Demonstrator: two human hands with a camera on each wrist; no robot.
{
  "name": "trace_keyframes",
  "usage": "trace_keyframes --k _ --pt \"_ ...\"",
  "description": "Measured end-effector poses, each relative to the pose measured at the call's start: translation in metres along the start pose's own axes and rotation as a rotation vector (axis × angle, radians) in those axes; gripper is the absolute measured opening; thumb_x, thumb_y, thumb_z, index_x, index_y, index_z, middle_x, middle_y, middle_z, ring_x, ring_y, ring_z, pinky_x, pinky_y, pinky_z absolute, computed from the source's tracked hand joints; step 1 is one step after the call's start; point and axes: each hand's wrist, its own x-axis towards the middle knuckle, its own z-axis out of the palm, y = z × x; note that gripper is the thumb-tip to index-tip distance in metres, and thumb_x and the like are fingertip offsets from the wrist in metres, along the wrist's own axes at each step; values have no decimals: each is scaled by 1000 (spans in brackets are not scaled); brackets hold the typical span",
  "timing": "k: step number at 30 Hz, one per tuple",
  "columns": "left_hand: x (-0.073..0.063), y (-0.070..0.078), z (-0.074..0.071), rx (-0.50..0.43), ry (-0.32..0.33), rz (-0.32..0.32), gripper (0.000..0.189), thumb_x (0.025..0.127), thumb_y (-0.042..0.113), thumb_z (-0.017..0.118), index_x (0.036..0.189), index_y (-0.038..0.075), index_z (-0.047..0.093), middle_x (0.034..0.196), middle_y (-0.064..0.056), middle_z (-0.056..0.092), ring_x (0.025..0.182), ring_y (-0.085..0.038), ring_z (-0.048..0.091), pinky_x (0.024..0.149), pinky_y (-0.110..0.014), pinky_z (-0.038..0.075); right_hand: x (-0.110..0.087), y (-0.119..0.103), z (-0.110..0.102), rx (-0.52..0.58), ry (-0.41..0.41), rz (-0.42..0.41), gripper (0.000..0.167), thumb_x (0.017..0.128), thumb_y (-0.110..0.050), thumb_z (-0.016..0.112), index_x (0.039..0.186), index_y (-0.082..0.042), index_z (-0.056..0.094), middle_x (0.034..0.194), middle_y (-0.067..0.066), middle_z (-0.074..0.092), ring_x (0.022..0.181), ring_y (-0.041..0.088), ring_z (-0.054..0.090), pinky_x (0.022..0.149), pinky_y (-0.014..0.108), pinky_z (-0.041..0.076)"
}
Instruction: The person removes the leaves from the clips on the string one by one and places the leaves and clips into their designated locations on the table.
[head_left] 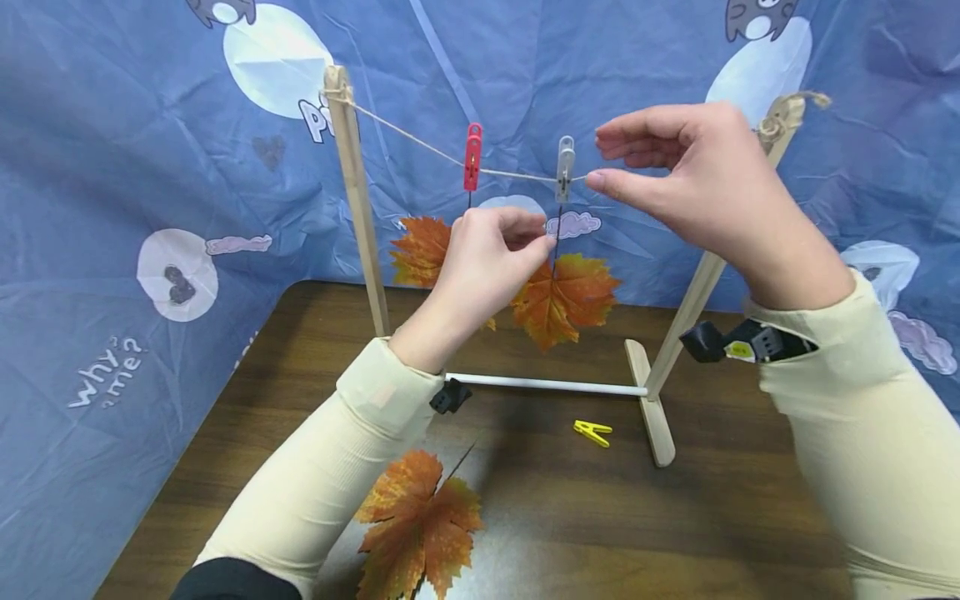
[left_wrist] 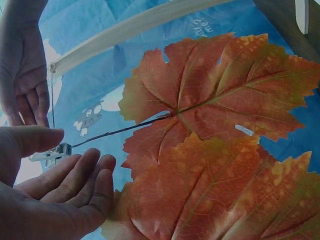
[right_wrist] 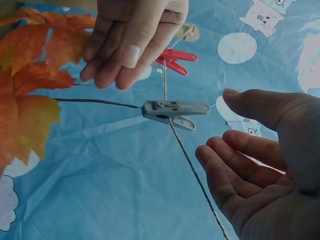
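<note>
Currently, I have the right hand [head_left: 697,171] spread just beside the grey clothespin [head_left: 565,171], which pins an orange leaf [head_left: 570,302] by its stem [right_wrist: 100,101] to the string [head_left: 517,175]; my left hand [head_left: 495,254], thumb and fingers parted, is near that stem. A yellow clothespin [head_left: 586,428] lies on the desk [head_left: 750,500].

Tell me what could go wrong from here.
The gray clothespin pinches the maple leaf only by its thin stem, which might slip out. The left hand is close to that stem and could knock it. The twine sags, so the red clothespin might slide toward the gray one.
</note>
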Motion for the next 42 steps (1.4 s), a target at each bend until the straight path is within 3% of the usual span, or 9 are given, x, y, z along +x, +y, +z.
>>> trace_keyframes --k 6,12,21,27,34,42 --pt "8 2 4 31 -3 -9 21 90 8 77 108 -1 77 96 -7 76 84 -11 69 77 -21 52 14 -2 -6 -17 -36 14 42 88 -26 82 124 -7 73 118 8 72 102 11 67 84 22 51" --pt "14 1 8 84 3 -21 20 90 9 77 108 -1 78 95 -7 76 82 -11 69 75 -21 51 31 -6 -10 -123 -101 11 45 88 -30 82 125 -6 73 118 9 72 106 19 68 83 21 50" --pt "20 -2 13 123 0 -7 16 91 9 76 104 1 80 92 -5 76 80 -11 67 73 -22 50 50 -11 -13 -219 -229 11 48 89 -39 80 124 -8 73 115 2 73 102 14 68 81 24 52" --pt "22 -3 15 161 -21 0 12 92 11 75 100 4 82 88 -2 76 79 -9 65 71 -23 49 57 -12 -11 -246 -312 43 52 90 -44 77 126 -8 72 115 6 73 102 16 67 80 28 50" --pt "23 -7 18 175 -43 38 9 93 9 74 93 5 83 83 0 75 71 -10 59 63 -25 45 67 -13 -9 -293 -399 6 50 90 -43 77 121 -4 74 108 9 75 95 17 67 75 26 48" --pt "23 -5 19 197 -48 40 9 93 10 75 93 6 83 86 -1 75 72 -9 59 63 -24 45 68 -13 -9 -325 -429 8 43 91 -44 76 112 -6 78 99 6 76 88 16 67 71 26 49"
